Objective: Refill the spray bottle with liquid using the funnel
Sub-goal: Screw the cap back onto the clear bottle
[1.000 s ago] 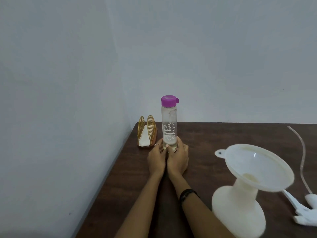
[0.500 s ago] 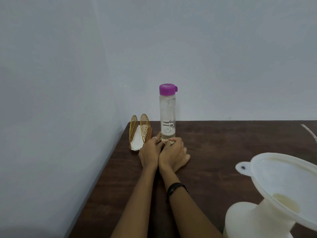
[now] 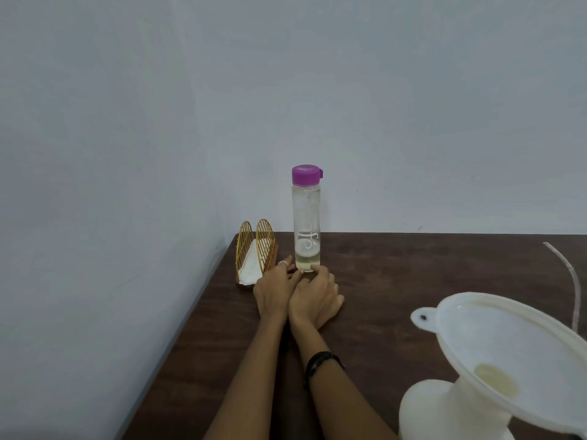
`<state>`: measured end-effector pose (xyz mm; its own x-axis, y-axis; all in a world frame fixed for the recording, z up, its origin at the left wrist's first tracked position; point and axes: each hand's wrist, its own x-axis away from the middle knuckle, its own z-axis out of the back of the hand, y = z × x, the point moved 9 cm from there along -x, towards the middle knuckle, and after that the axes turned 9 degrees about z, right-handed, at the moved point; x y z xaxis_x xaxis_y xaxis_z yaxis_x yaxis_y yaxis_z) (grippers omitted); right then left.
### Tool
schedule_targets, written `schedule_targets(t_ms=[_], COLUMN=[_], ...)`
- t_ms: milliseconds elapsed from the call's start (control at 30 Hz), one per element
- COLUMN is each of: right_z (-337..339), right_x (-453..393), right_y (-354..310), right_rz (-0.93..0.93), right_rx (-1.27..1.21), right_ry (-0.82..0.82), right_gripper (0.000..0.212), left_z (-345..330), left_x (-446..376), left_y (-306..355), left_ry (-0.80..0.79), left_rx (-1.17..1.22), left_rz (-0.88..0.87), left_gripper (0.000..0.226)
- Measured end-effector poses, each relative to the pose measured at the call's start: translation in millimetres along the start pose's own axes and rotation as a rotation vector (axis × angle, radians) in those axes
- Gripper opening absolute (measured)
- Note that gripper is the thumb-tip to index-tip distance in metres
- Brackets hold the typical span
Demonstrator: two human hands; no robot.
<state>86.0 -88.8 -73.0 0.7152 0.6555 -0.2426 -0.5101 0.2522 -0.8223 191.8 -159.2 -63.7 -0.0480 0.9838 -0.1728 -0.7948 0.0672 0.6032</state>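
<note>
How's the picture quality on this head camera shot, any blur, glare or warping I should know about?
Head view: dim, even lighting, soft shadows only; no glare on the clear bottle. The hands at its base look sharp. Wide-angle warping stretches the funnel, which the lower right corner cuts off; the white bottle under it looks slightly soft.

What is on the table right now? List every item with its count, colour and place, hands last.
Clear plastic bottle with purple cap: 1, clear with a little pale yellowish liquid at the bottom, upright at the far edge of the table, cap on.
Gold wire napkin holder: 1, gold with white napkin inside, far left corner, left of the bottle.
White plastic funnel: 1, translucent white, near right, seated in a white bottle.
White bottle: 1, white, near right, under the funnel.
Clear tube: 1, translucent, right edge.
Dark brown wooden table: 1.
Left hand: fingertips at the bottle's base.
Right hand: fingertips at the base; black wristband.
</note>
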Motion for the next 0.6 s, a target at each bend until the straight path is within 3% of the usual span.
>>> schedule_targets(t_ms=[233, 500, 600], right_z=[9.1, 43.1, 61.2], right_x=[18.6, 78.4, 105.5], right_y=[0.7, 5.4, 9.8], right_rz=[0.066, 0.122, 0.127], right_rx=[-0.034, -0.143, -0.197], right_ry=[-0.118, -0.289, -0.342], right_gripper=[0.027, 0.029, 0.029], left_z=[2.0, 25.5, 37.6], left_x=[35.5, 109.8, 148.1], left_y=[0.9, -18.4, -23.8], left_ry=[-0.126, -0.227, -0.198], left_rx=[0.085, 0.107, 0.147], left_rz=[-0.041, 0.111, 0.175], left_gripper=[0.029, 0.031, 0.028])
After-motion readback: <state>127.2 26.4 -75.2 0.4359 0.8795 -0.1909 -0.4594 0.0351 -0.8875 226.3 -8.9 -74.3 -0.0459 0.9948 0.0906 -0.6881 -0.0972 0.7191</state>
